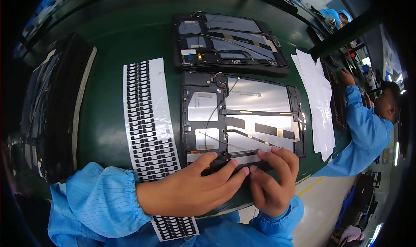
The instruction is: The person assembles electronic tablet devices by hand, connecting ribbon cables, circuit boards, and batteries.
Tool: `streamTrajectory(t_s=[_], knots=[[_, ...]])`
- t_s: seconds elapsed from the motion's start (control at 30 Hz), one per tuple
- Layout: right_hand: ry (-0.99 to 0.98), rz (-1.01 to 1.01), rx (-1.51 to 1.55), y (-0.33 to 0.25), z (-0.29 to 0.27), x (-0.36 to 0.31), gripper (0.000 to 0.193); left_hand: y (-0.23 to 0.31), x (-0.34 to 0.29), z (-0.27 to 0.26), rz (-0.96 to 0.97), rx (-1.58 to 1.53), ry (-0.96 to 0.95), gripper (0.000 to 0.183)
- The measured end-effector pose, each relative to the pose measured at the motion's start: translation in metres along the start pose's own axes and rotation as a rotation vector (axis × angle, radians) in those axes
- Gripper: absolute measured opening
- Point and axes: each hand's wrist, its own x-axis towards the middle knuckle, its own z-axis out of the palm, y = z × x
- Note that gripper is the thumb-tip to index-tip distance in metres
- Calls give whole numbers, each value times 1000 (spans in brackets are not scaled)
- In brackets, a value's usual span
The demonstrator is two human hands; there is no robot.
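An opened flat device like a tablet (260, 95), with silver plates, a black frame and thin cables, lies in front of me. My left hand (195, 184) reaches over its near edge, fingers stretched apart and fingertips on the black frame. At the same edge, to the right, my right hand (275, 180) has its fingers curled inward, thumb close to the index finger. Whatever may be between those fingertips is too small to make out. Under my left wrist runs a white sheet of black stickers (149, 113), partly hidden by the hand and sleeve.
A second opened device (234, 41) lies behind the first. Several stacked devices (52, 104) stand at the left. White papers (316, 100) lie to the right on the green table (108, 43). A co-worker in blue (366, 121) sits at the right.
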Motion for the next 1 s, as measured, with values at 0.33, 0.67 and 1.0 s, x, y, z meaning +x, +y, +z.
streamTrajectory(t_s=[0.33, 0.67, 1.0], knots=[[56, 65, 88, -10, -1, -1, 23, -8, -15, -19, -129, -187, 139, 39], [81, -43, 73, -80, 62, 67, 10, -33, -70, -26, -565, 58, 35, 43], [94, -26, -15, -87, 88, 73, 25, -35, -69, -28, -536, 147, -16, 40]])
